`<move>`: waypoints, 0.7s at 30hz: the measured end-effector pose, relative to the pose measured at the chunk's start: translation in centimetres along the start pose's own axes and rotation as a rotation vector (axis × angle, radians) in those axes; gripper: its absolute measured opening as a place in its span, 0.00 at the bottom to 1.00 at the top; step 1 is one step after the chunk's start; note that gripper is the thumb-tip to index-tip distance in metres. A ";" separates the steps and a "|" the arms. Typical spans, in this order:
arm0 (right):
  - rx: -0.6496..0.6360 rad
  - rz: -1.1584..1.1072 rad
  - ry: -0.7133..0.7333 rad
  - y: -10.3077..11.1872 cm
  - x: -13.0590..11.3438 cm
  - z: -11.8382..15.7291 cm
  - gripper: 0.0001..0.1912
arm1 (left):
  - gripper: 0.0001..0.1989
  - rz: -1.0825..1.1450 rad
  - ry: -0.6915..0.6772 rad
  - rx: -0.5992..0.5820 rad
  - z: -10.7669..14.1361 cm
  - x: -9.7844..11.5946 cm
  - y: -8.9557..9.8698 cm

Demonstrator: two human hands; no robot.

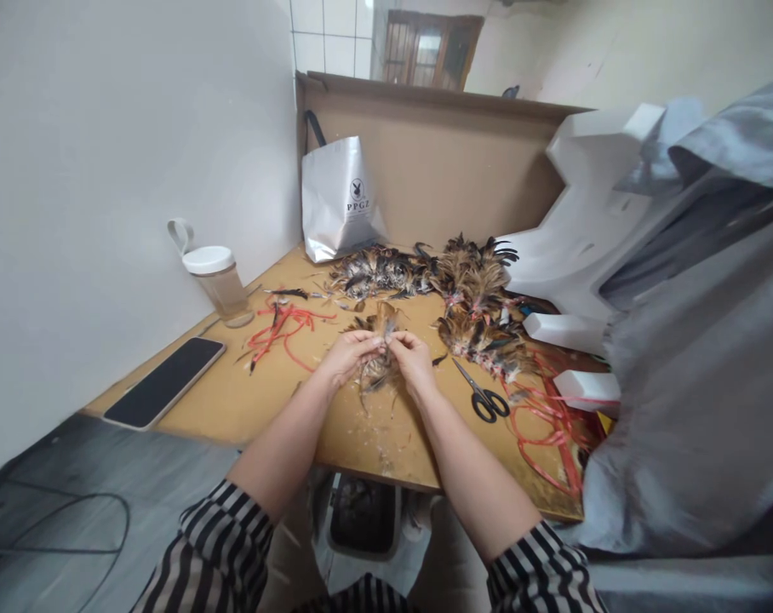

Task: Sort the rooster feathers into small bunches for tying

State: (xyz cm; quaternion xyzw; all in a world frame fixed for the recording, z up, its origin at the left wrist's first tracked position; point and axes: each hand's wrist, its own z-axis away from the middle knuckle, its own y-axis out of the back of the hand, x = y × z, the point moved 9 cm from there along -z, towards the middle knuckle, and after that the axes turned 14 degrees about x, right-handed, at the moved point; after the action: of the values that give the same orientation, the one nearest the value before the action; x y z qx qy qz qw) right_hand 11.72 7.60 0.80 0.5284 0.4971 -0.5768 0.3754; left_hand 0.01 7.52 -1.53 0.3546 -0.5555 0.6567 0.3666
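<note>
Above the middle of the wooden table, my left hand (pixel 352 354) and my right hand (pixel 410 356) meet fingertip to fingertip. Between them they pinch a small bunch of brown feathers (pixel 386 318). The fingers of both hands are closed on it, and the exact grip point is partly hidden. More loose feathers (pixel 377 372) show just below the fingertips. Right of my right hand lie black-handled scissors (pixel 484 398). Beyond the hands, a pile of dark speckled feathers (pixel 383 271) and several tied brown feather bunches (pixel 469 277) rest on the table.
Red strings (pixel 283 328) lie at the left, with more red ribbon (pixel 546 434) at the right. A lidded cup (pixel 217 285) and a phone (pixel 164 383) are on the left. A silver bag (pixel 339 200) stands at the back. Below the table edge is a bin (pixel 365 515).
</note>
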 end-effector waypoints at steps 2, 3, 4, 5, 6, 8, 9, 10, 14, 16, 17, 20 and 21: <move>-0.044 -0.003 -0.013 -0.3 -0.1 -0.3 0.12 | 0.10 0.032 0.012 -0.015 0.1 0.1 -0.1; -0.076 -0.010 -0.038 -0.4 -0.1 -0.4 0.12 | 0.10 0.056 0.022 -0.022 0.1 0.2 -0.2; -0.111 -0.022 -0.076 -0.6 -0.1 -0.5 0.13 | 0.09 0.085 0.033 -0.029 0.2 0.3 -0.2; -0.149 -0.041 -0.124 -0.8 0.0 -0.7 0.14 | 0.08 0.114 0.044 -0.037 0.2 0.4 -0.2; -0.190 -0.068 -0.178 -1.1 0.0 -0.7 0.15 | 0.08 0.141 0.053 -0.047 0.3 0.6 -0.3; -0.280 -0.138 -0.280 -1.7 0.1 -0.6 0.17 | 0.06 0.184 0.068 -0.078 0.5 0.8 -0.5; -0.323 -0.171 -0.318 -2.0 0.0 -0.5 0.17 | 0.06 0.197 0.075 -0.097 0.6 0.8 -0.6; -0.362 -0.197 -0.343 -2.3 0.0 -0.3 0.18 | 0.06 0.202 0.083 -0.115 0.7 0.8 -0.7; -0.419 -0.244 -0.347 -3.1 0.1 0.3 0.14 | 0.08 0.158 0.095 -0.136 1.0 0.5 -0.9; -0.380 -0.254 -0.317 -3.0 0.2 0.1 0.14 | 0.08 0.130 0.086 -0.122 1.0 0.5 -0.9; -0.353 -0.256 -0.298 -2.9 0.3 0.0 0.15 | 0.08 0.115 0.079 -0.107 0.9 0.5 -0.8; -0.278 -0.235 -0.240 -2.3 0.3 -0.5 0.16 | 0.09 0.059 0.036 -0.031 0.5 0.7 -0.2; -0.256 -0.223 -0.222 -2.0 0.2 -0.7 0.16 | 0.10 0.034 0.015 -0.010 0.4 0.8 -0.1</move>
State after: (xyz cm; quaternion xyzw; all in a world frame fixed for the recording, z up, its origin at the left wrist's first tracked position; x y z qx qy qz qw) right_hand 9.90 8.79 0.98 0.3515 0.5774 -0.6014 0.4259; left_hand -0.28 7.17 -0.71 0.3381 -0.5622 0.6627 0.3612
